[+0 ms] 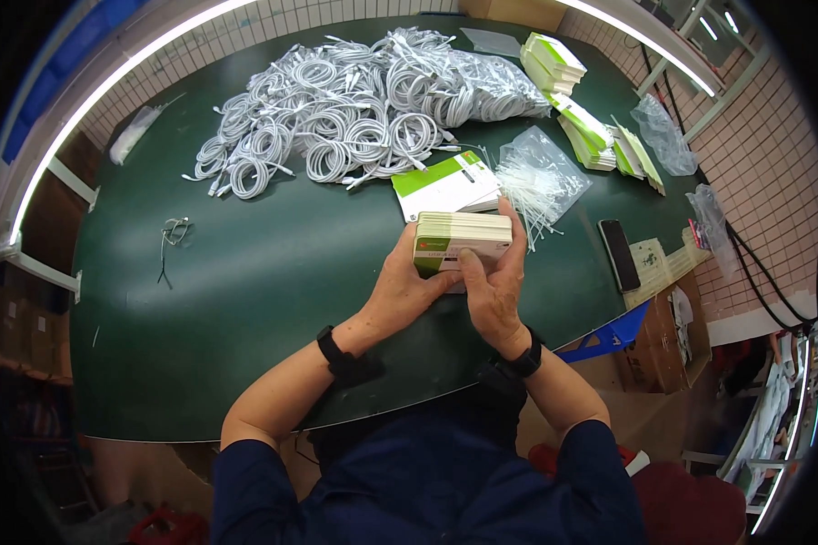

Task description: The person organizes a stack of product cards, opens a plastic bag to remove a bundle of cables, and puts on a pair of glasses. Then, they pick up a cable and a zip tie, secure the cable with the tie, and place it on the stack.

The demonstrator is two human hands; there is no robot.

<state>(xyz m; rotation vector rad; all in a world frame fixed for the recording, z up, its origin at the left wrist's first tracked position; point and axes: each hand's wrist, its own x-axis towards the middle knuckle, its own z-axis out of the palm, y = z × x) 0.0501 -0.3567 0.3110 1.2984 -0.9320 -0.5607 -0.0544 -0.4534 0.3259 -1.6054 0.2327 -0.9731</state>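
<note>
Between both hands I hold a stack of green-and-white printed cards (463,229) above the near part of the dark green table. My left hand (400,280) grips the stack's left side, its thumb along the near edge. On the right, my right hand (500,286) has fingers along the stack's side and the thumb pressed on its front face. Just beyond lies another pile of green-and-white cards (445,184). To its right, a clear bag with loose white cable ties (532,186) spreads over the table.
A big heap of coiled white cables (336,109) covers the table's far middle, partly in clear plastic. More green-and-white card stacks (554,65) stand at the far right. A black phone (618,255) rests near the right edge; a twisted wire (173,234) lies at left.
</note>
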